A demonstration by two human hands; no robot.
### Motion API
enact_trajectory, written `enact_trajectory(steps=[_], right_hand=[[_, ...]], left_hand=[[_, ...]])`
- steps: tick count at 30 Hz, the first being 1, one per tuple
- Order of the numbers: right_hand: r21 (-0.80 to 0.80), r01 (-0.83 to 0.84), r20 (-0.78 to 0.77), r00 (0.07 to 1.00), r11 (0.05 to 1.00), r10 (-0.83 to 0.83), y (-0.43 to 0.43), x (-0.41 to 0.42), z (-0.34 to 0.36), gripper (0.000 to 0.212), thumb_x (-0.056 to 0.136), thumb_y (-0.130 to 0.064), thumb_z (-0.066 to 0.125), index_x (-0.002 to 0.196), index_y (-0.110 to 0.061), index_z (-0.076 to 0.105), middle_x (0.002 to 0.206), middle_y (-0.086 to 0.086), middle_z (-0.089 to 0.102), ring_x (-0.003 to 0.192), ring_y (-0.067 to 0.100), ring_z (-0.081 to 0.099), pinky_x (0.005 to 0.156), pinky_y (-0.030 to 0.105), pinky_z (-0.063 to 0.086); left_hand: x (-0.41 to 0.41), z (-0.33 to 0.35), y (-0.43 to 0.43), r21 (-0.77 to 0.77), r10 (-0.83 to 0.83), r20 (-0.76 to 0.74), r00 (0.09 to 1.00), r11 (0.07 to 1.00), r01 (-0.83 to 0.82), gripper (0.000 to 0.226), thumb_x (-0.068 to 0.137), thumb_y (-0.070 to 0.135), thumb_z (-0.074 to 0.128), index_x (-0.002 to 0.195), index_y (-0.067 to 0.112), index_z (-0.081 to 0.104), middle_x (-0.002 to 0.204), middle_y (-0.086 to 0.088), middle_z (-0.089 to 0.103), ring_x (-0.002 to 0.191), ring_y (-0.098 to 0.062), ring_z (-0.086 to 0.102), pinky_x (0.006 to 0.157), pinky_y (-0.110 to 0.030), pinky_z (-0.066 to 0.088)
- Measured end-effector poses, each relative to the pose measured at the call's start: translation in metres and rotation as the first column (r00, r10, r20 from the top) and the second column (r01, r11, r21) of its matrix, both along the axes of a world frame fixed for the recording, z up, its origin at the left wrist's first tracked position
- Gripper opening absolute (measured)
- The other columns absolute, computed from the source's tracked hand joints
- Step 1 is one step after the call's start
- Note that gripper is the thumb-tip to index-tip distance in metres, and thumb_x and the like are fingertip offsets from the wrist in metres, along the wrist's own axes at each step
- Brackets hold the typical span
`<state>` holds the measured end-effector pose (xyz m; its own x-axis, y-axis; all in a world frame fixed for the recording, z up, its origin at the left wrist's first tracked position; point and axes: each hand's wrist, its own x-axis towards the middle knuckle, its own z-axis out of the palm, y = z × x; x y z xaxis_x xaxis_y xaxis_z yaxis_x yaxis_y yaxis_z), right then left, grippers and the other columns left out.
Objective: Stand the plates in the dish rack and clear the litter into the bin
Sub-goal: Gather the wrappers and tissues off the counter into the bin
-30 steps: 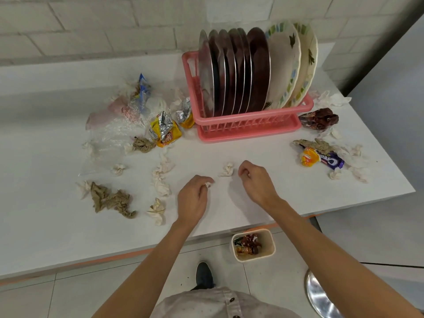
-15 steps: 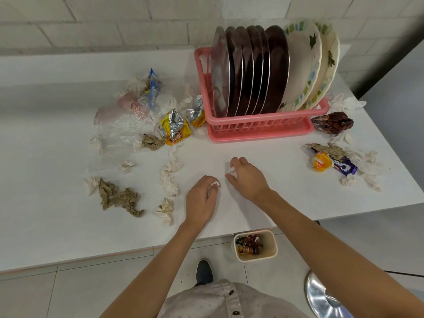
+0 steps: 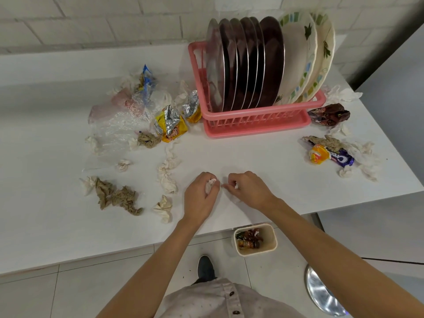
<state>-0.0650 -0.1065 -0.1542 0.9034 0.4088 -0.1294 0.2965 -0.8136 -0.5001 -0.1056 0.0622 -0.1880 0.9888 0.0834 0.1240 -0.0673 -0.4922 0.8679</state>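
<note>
The cream bin stands on the floor just beneath the table edge, with wrappers inside. Above it, on the white table, the left hand is curled round a white tissue wad that pokes out between thumb and fingers. Just beside it, the right hand pinches a smaller tissue scrap in its curled fingertips, low against the tabletop. Crumpled tissues and brown paper lie to the left, and a purple wrapper lies well off to the right. Farthest back, the pink dish rack holds the plates upright on edge.
</note>
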Motion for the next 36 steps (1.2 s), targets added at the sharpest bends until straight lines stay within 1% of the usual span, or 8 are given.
enact_trajectory(steps=[9,13,18,22,28,31,33,36], right_hand=[[-0.010,0.087,-0.095,0.992,0.996,-0.088,-0.007,-0.023,0.001,0.053,0.093,-0.053,0.052,0.045,-0.032,0.043,0.042,-0.012,0.042,0.048,0.004,0.044,0.051,0.023,0.030],[-0.087,0.079,-0.135,0.987,0.993,-0.091,-0.015,-0.030,-0.001,0.039,0.086,-0.047,0.062,0.055,-0.026,0.049,0.057,-0.013,0.047,0.064,0.011,0.048,0.061,0.025,0.033],[0.021,0.115,-0.192,0.975,0.993,-0.109,-0.028,-0.041,0.001,0.032,0.084,-0.028,0.072,0.062,-0.023,0.049,0.061,-0.009,0.050,0.066,0.014,0.050,0.063,0.026,0.037],[0.050,0.099,-0.164,0.982,0.994,-0.089,-0.039,-0.054,0.006,0.025,0.086,-0.018,0.070,0.070,-0.019,0.052,0.059,-0.013,0.049,0.066,0.014,0.050,0.064,0.025,0.036],[0.114,0.091,-0.124,0.989,0.989,-0.077,-0.075,-0.086,0.010,0.031,0.088,-0.024,0.068,0.065,-0.024,0.047,0.059,-0.009,0.052,0.062,0.016,0.054,0.065,0.029,0.043],[0.136,0.081,-0.131,0.989,0.987,-0.063,-0.102,-0.108,0.009,0.041,0.088,-0.030,0.068,0.059,-0.033,0.039,0.057,-0.013,0.050,0.055,0.006,0.048,0.058,0.026,0.037],[0.117,0.079,-0.148,0.987,0.990,-0.061,-0.121,-0.123,0.008,0.042,0.087,-0.035,0.069,0.057,-0.032,0.039,0.056,-0.012,0.050,0.054,0.003,0.046,0.057,0.028,0.037],[0.139,0.075,-0.171,0.984,0.987,-0.051,-0.152,-0.146,0.005,0.040,0.087,-0.039,0.067,0.057,-0.019,0.049,0.058,-0.001,0.057,0.058,0.013,0.053,0.061,0.033,0.041]], left_hand=[[-0.003,0.000,0.001,-0.115,0.032,-0.024,0.999,0.993,-0.034,0.035,0.095,0.036,0.053,0.066,0.016,0.053,0.061,0.006,0.051,0.057,-0.006,0.043,0.056,-0.021,0.034],[-0.010,-0.001,-0.002,-0.116,0.019,-0.050,0.999,0.993,-0.024,0.044,0.093,0.038,0.052,0.063,0.007,0.048,0.056,-0.006,0.044,0.054,-0.006,0.035,0.054,-0.029,0.032],[-0.023,0.001,-0.011,-0.117,0.008,-0.092,0.996,0.993,-0.019,0.043,0.092,0.036,0.054,0.060,0.009,0.044,0.053,0.000,0.038,0.053,-0.005,0.032,0.054,-0.025,0.029],[-0.041,0.004,-0.023,-0.157,0.019,-0.134,0.991,0.987,-0.040,0.042,0.093,0.036,0.053,0.061,0.008,0.048,0.057,-0.008,0.046,0.055,-0.016,0.038,0.056,-0.027,0.031],[-0.083,0.011,-0.062,-0.178,-0.007,-0.179,0.984,0.984,-0.026,0.035,0.091,0.036,0.053,0.060,0.022,0.050,0.056,0.007,0.046,0.057,-0.006,0.041,0.059,-0.024,0.034],[-0.105,0.013,-0.089,-0.195,-0.018,-0.198,0.980,0.981,-0.021,0.037,0.093,0.033,0.054,0.062,0.013,0.052,0.057,-0.002,0.047,0.058,-0.007,0.041,0.059,-0.024,0.034],[-0.121,0.014,-0.109,-0.200,-0.033,-0.214,0.976,0.980,-0.011,0.039,0.093,0.035,0.053,0.063,0.012,0.053,0.057,-0.005,0.048,0.057,-0.008,0.041,0.058,-0.022,0.034],[-0.145,0.013,-0.140,-0.161,-0.032,-0.214,0.976,0.987,-0.003,0.035,0.097,0.028,0.055,0.064,0.015,0.056,0.058,0.002,0.051,0.057,-0.004,0.044,0.058,-0.020,0.035]])
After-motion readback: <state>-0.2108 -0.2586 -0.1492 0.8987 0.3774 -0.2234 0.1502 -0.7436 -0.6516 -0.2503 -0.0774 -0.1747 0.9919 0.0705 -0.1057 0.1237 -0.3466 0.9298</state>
